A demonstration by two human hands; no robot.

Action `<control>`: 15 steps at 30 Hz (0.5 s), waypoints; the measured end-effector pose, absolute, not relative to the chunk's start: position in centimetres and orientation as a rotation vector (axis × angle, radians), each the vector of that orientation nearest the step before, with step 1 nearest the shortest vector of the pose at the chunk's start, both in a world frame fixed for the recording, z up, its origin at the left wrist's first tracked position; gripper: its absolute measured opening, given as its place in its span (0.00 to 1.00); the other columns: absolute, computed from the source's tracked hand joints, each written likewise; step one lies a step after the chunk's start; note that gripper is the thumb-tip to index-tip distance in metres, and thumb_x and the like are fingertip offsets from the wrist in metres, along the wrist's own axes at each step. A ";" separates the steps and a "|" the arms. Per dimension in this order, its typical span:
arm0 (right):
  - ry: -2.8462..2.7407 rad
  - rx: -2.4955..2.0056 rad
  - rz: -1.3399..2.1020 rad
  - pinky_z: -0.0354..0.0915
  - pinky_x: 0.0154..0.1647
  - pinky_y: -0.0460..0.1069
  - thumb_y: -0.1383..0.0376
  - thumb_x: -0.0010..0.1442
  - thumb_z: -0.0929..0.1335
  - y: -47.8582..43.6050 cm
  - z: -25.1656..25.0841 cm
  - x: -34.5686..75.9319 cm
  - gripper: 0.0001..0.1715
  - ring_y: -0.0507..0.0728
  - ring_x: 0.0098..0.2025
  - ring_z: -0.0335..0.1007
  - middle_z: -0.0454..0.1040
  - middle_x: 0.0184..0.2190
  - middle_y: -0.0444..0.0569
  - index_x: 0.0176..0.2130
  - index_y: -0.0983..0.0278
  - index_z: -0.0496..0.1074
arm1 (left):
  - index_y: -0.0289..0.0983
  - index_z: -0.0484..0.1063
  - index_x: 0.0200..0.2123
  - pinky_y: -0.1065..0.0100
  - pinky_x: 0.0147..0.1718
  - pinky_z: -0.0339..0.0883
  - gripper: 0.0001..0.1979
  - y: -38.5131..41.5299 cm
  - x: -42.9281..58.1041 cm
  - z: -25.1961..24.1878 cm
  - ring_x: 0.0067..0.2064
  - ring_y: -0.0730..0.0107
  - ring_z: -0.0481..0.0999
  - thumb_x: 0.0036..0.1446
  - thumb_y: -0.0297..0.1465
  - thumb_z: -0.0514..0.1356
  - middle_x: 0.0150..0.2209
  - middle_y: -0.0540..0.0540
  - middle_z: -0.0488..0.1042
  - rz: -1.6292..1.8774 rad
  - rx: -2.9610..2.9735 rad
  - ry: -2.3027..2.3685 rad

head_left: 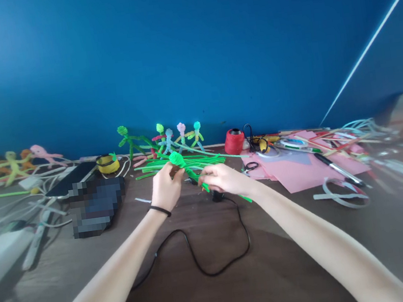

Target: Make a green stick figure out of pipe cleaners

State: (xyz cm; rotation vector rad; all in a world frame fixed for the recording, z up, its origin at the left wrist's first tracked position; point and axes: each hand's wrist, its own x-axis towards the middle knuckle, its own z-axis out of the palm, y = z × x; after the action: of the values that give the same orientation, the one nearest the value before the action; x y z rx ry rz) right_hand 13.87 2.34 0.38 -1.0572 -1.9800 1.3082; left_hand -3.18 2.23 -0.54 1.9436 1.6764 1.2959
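Between my two hands is a bright green pipe-cleaner figure (177,159) with a round coiled head and a twisted body. My left hand (166,185) pinches it just below the head, a black band around that wrist. The fingers of my right hand (220,178) are closed on the lower part of the body, and a green end pokes out beneath them. Another green tip (245,198) shows under my right wrist. Behind the hands lies a bundle of loose green pipe cleaners (203,160).
Several finished pipe-cleaner figures (169,141) lean against the blue wall. Phones (99,206) and yellow tape (108,164) lie left. To the right are a red thread spool (234,141), scissors (251,166), pink paper (289,174) and a marker (339,169). A black cable (217,273) loops in front.
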 end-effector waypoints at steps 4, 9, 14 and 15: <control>-1.767 -0.971 1.448 0.41 0.15 0.41 0.62 0.52 0.63 3.7 0.2 15.0 0.10 0.43 0.14 0.44 0.52 0.13 0.35 0.28 0.68 0.64 | 0.34 0.67 0.26 0.69 0.28 0.62 0.06 2.4 -3.0 -0.3 0.27 0.69 0.71 0.46 0.31 0.54 0.25 0.48 0.73 1.264 1.829 1.480; -1.646 -0.882 1.559 0.37 0.15 0.41 0.61 0.49 0.67 4.6 -0.8 15.4 0.12 0.43 0.14 0.44 0.53 0.13 0.35 0.26 0.67 0.62 | 0.35 0.66 0.21 0.73 0.22 0.58 0.04 1.7 -2.3 0.3 0.22 0.74 0.67 0.43 0.29 0.58 0.19 0.50 0.68 1.287 1.550 1.278; -1.702 -0.710 1.738 0.39 0.15 0.42 0.55 0.52 0.64 4.3 -1.7 15.0 0.16 0.43 0.15 0.42 0.51 0.13 0.35 0.26 0.66 0.60 | 0.33 0.66 0.20 0.74 0.19 0.54 0.08 0.9 -1.7 0.7 0.21 0.78 0.64 0.40 0.32 0.62 0.18 0.51 0.66 1.267 1.292 1.078; -1.729 -0.691 1.736 0.40 0.15 0.41 0.54 0.52 0.64 4.2 -1.8 14.9 0.18 0.43 0.15 0.43 0.52 0.14 0.36 0.26 0.66 0.60 | 0.33 0.67 0.21 0.75 0.19 0.54 0.09 0.8 -1.6 0.7 0.21 0.79 0.64 0.39 0.32 0.62 0.19 0.51 0.66 1.261 1.250 1.036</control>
State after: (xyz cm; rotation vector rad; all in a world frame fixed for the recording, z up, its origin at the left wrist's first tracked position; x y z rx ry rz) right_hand 14.88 4.21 -1.85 -0.6905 -1.7294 1.7359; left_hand -1.63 0.77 0.71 1.2500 1.0360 1.2609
